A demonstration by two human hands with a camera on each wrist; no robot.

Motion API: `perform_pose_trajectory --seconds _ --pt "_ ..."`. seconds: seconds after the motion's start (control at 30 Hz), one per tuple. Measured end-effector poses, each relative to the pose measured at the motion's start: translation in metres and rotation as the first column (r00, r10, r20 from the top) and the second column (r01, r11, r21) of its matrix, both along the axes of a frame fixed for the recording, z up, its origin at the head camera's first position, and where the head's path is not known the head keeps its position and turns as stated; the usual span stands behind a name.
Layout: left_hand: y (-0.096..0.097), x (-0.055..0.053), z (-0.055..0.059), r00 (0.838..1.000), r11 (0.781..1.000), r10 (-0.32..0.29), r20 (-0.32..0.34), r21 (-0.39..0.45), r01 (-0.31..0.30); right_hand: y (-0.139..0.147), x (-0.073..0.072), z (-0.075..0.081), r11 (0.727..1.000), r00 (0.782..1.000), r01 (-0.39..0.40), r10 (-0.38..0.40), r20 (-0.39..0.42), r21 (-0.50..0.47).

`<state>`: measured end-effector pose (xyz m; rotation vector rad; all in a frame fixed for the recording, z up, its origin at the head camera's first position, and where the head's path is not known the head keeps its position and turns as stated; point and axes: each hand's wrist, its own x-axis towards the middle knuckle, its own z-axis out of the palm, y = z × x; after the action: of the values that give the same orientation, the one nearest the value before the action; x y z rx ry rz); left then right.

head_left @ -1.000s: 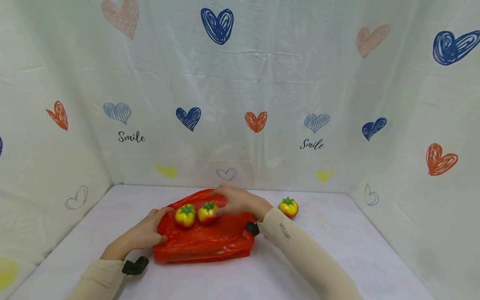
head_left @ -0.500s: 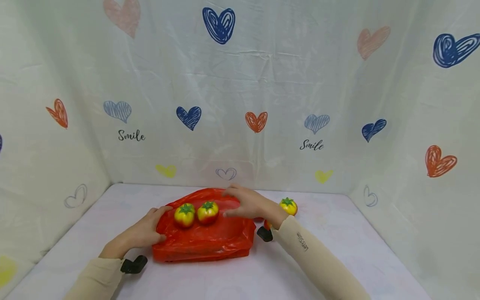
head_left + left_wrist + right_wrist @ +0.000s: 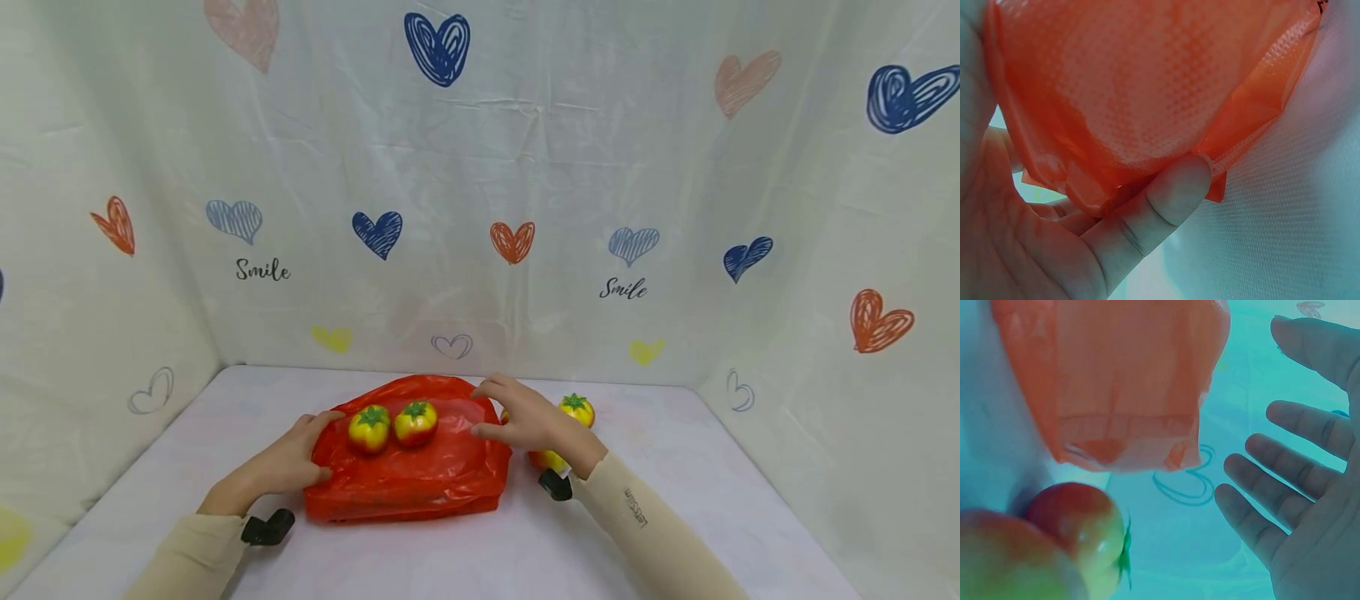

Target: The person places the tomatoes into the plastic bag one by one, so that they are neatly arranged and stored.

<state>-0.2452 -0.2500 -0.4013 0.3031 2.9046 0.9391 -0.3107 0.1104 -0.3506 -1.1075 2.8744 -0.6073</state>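
A red plastic bag (image 3: 408,487) lies on the table, with two red-and-yellow tomatoes, one left (image 3: 368,432) and one right (image 3: 416,425), on its top. My left hand (image 3: 300,458) grips the bag's left side; in the left wrist view the thumb (image 3: 1179,187) presses against the red film and the other fingers pass behind it. At the bag's right end, my right hand (image 3: 528,414) has its fingers spread and nothing in them. The right wrist view shows these fingers (image 3: 1266,500) apart from the bag (image 3: 1122,369).
To the right of the bag more tomatoes sit on the white table (image 3: 660,500): one behind my right wrist (image 3: 576,408) and another partly hidden by it (image 3: 549,461). A white curtain (image 3: 562,167) printed with hearts encloses the back and sides.
My right hand has moved right, away from the right tomato on the bag towards the bag's right end. The left hand keeps its place at the bag's left side.
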Motion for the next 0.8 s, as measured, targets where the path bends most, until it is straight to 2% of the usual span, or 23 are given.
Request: perform_pose_trajectory --seconds 0.4,0.63,0.8 --pt "-0.001 -0.001 -0.001 1.000 1.000 -0.003 -0.014 -0.003 0.003 0.030 0.012 -0.013 0.999 0.999 0.021 -0.023 -0.041 -0.042" --pt "0.000 0.000 -0.002 1.000 1.000 0.000 -0.012 -0.001 0.000 0.046 0.017 -0.019 0.998 0.996 0.000 -0.006 -0.094 -0.063" --pt "0.000 -0.001 -0.002 1.000 1.000 0.005 -0.010 0.000 -0.005 0.055 0.019 -0.022 0.996 0.997 0.028 -0.034 -0.075 -0.085"
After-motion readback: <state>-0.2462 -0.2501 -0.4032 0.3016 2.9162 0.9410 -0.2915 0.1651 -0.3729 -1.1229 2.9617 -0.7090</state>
